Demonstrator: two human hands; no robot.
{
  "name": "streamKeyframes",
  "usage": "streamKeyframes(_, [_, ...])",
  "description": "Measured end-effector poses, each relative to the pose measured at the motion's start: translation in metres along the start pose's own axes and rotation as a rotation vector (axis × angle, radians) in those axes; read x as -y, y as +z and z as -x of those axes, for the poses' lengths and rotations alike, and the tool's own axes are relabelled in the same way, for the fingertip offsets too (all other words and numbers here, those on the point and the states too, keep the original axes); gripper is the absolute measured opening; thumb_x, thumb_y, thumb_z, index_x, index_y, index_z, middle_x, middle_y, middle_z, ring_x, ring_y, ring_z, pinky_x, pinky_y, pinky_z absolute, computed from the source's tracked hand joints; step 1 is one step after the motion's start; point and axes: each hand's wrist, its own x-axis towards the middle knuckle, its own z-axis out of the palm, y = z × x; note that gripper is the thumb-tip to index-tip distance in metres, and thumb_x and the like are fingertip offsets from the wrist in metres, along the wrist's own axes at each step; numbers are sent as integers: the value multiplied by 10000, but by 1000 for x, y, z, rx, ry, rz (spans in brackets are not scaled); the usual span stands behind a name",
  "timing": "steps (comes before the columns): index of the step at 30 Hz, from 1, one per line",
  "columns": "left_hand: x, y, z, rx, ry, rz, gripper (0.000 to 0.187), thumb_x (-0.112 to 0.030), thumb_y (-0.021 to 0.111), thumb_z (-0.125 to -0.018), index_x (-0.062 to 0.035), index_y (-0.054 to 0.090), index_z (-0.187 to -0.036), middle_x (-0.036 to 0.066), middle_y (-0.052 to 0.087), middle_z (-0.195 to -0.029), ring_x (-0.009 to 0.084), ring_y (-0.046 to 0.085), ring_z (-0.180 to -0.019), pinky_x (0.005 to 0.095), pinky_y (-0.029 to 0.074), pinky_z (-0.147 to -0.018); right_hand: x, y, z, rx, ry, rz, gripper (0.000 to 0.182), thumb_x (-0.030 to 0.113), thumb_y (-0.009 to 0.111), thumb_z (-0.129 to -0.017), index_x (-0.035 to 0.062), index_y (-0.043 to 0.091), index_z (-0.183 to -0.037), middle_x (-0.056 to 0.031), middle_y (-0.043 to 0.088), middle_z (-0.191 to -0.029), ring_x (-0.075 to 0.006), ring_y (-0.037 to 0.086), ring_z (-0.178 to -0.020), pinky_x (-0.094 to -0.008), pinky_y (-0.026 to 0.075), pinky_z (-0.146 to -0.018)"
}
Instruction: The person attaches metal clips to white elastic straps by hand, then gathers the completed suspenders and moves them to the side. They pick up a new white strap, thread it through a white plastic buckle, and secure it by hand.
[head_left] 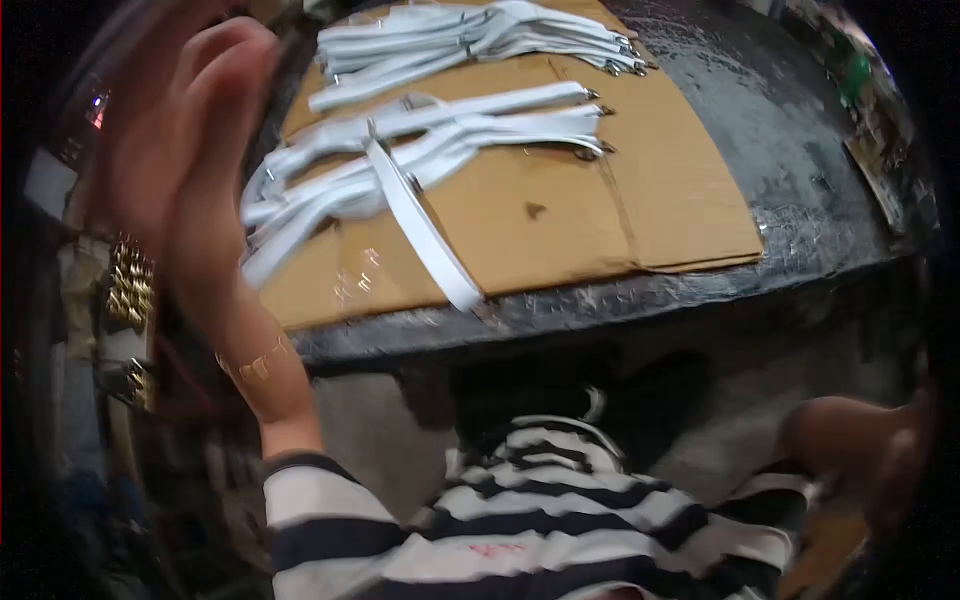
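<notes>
My left hand (205, 130) is raised at the upper left, blurred by motion, and what its fingers do is unclear. Near it, white straps (350, 195) with metal clips lie on a brown cardboard sheet (690, 210). One strap (425, 235) runs from that bundle down to the cardboard's front edge. Further back lies a second bundle of white straps (470, 40), its clips at the right end. My right hand (900, 460) is low at the far right, smeared and dark, and its fingers cannot be made out.
The cardboard rests on a dark table (820, 235) with a worn surface. Small gold-coloured metal parts (130, 285) are stacked at the left. A green object (858, 72) shows at the upper right.
</notes>
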Motion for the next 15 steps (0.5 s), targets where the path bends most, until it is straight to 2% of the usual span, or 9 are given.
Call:
streamKeyframes(1, [29,11,5,58,-121,36,260,-46,454,-887,75,582,-1079,225,575,-1121,262,572,-1037,299,470,-833,1,2,9,-12,61,2,260,178,638,-807,-69,584,-869,-109,543,-672,-186,478,-551,-295,360,-485])
streamKeyframes(2, [53,13,18,30,-247,106,138,-48,611,-841,5,652,-962,61,651,-942,95,588,-799,218,452,-671,-1,3,18,-5,118,11,260,178,638,-807,-70,583,-867,-109,542,-670,-186,476,-548,-295,358,-482])
streamKeyframes(3, [91,8,37,65,-381,240,136,-51,607,-843,-6,653,-963,57,656,-940,96,596,-830,222,464,-707,1,8,27,5,199,32,261,178,637,-807,-70,583,-866,-109,541,-667,-186,475,-545,-295,357,-479])
streamKeyframes(4, [117,6,54,119,-622,114,171,-67,624,-825,-9,646,-984,77,662,-961,124,610,-853,244,473,-759,3,16,40,11,307,64,261,178,637,-808,-70,583,-865,-109,540,-665,-186,473,-542,-295,355,-476])
streamKeyframes(6, [186,1,106,337,-705,-301,252,-121,662,-788,-7,632,-1012,101,665,-976,163,623,-883,280,471,-813,12,36,64,1,550,142,261,179,636,-808,-71,582,-862,-108,538,-660,-187,470,-536,-296,351,-470])
streamKeyframes(8, [230,-4,155,496,-836,-366,358,-175,692,-751,22,618,-1040,118,657,-980,197,617,-927,315,464,-838,23,54,86,-71,736,246,279,243,687,-753,-22,602,-759,-83,553,-596,-204,508,-508,-294,377,-482])
streamKeyframes(12, [237,-9,172,482,-858,-334,351,-186,684,-731,-26,632,-1039,136,661,-980,219,634,-922,315,472,-836,32,64,119,26,854,85,177,141,685,-725,-10,593,-731,-89,567,-607,-203,530,-498,-270,376,-462])
streamKeyframes(15, [213,-16,151,448,-867,-389,269,-178,676,-749,-18,658,-965,147,665,-941,216,639,-906,309,486,-803,40,58,122,-48,905,1,175,139,689,-721,-6,591,-720,-77,556,-584,-184,515,-481,-269,364,-447])
